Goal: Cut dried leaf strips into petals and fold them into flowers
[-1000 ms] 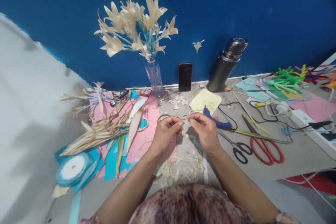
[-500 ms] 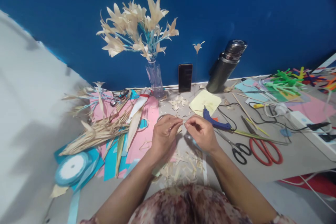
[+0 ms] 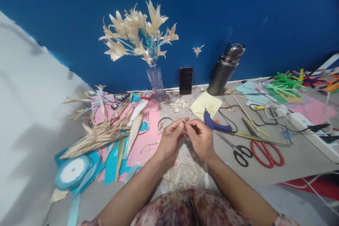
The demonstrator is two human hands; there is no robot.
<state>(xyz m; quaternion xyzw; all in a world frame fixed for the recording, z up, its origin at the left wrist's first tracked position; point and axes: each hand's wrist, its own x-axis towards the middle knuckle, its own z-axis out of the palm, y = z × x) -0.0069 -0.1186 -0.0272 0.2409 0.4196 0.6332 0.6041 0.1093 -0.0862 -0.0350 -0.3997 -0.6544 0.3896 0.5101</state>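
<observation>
My left hand and my right hand meet over the middle of the table, fingertips pinched together around a small pale piece, too small to name. Both hands are closed. Below them lies a pile of pale husk scraps. A blue glue gun rests just right of my right hand, its nozzle near a yellow paper square. Behind my left hand a roll of tape is partly covered. Dried husk flowers stand in a clear bottle at the back.
On the left are dried husks, coloured paper and a blue ribbon spool. To the right lie black-handled scissors, red-handled scissors, cables and a power strip. A phone and a flask lean against the wall.
My hands have drawn closer together, the fingertips now overlapping around the small piece. The tape roll behind my left hand shows more. The view has shifted slightly.
</observation>
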